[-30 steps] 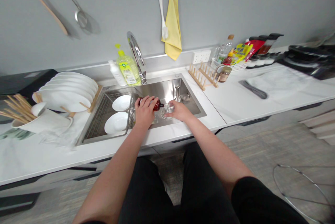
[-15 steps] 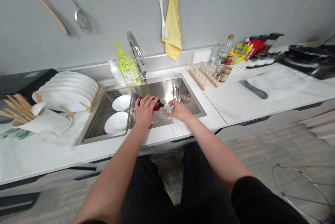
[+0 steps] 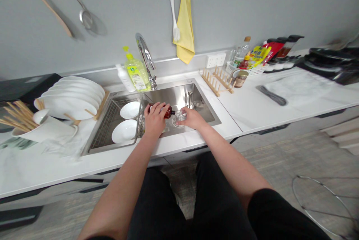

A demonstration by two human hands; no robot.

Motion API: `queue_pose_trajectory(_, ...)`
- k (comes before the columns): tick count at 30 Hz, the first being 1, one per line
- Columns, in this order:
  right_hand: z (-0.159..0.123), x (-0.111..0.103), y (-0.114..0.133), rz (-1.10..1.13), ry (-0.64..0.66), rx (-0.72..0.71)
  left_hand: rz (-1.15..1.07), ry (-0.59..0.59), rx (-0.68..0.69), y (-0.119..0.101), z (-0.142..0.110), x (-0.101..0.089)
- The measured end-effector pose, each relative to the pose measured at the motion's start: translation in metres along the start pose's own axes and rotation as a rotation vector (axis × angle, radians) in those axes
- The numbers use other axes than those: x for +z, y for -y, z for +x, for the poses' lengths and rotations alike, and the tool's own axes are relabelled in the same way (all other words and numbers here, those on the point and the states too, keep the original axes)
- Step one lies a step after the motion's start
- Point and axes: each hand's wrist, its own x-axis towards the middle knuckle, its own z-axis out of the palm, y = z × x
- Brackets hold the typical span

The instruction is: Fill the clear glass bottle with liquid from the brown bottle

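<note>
Over the right basin of the sink, my left hand is wrapped round a brown bottle. The bottle lies tilted on its side with its dark neck pointing right. My right hand is closed on a small clear glass, held close to the bottle's mouth. Whether liquid runs between them is too small to tell. Most of the bottle's body hides under my left fingers. A chrome faucet stands behind the basin.
Two white bowls sit in the wire basket in the left basin. White plates and a container of chopsticks stand at left. A yellow-green soap bottle is by the faucet. A wooden rack and a jar are at right.
</note>
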Motion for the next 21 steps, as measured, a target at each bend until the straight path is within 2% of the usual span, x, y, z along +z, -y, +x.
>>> queue_pose_trajectory(21,-0.0009,-0.0022,0.0016,0.002,0.002,0.008,-0.033,0.016,-0.028,-0.0021,0.0002,-0.0015)
